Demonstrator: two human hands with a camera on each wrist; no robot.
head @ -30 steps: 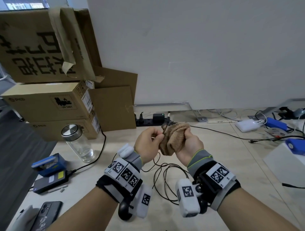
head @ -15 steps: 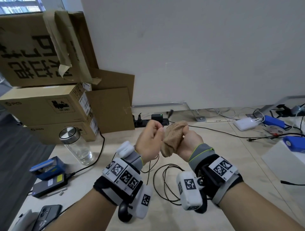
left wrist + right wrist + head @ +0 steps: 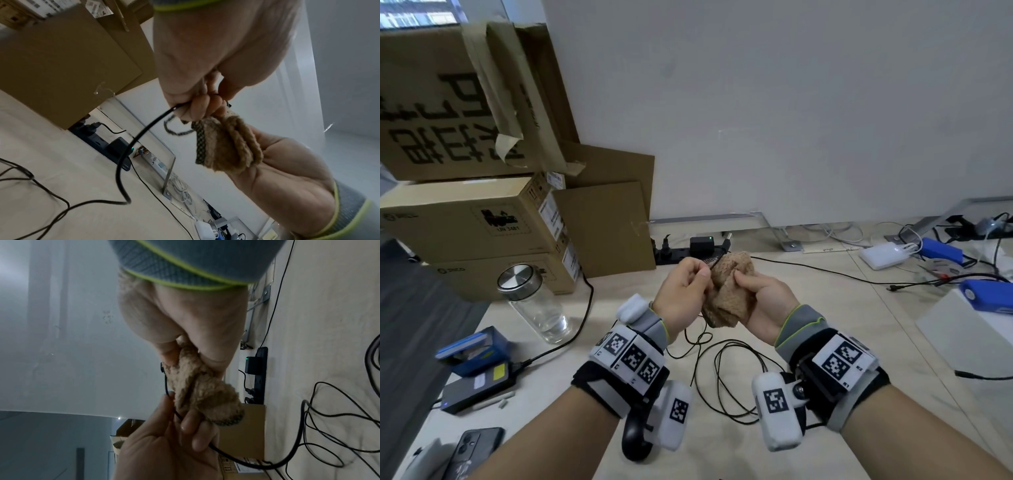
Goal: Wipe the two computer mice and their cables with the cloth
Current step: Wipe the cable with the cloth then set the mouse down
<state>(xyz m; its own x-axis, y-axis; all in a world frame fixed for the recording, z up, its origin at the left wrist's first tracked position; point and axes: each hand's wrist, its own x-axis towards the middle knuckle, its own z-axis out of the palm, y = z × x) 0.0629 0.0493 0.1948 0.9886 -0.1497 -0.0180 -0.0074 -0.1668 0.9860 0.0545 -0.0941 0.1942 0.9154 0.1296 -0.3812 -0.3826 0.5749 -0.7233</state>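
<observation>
Cable [image 3: 131, 144] between hand [image 3: 681, 294] and cloth [image 3: 729, 291]

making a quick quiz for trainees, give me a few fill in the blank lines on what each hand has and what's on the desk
The right hand grips a bunched tan ____.
The left hand pinches a thin black ____ right beside the cloth.
The glass jar standing left of the hands has a ____ lid.
On the power strip by the wall, the adapter shows a ____ light.

Missing words: cloth; cable; metal; green
</observation>
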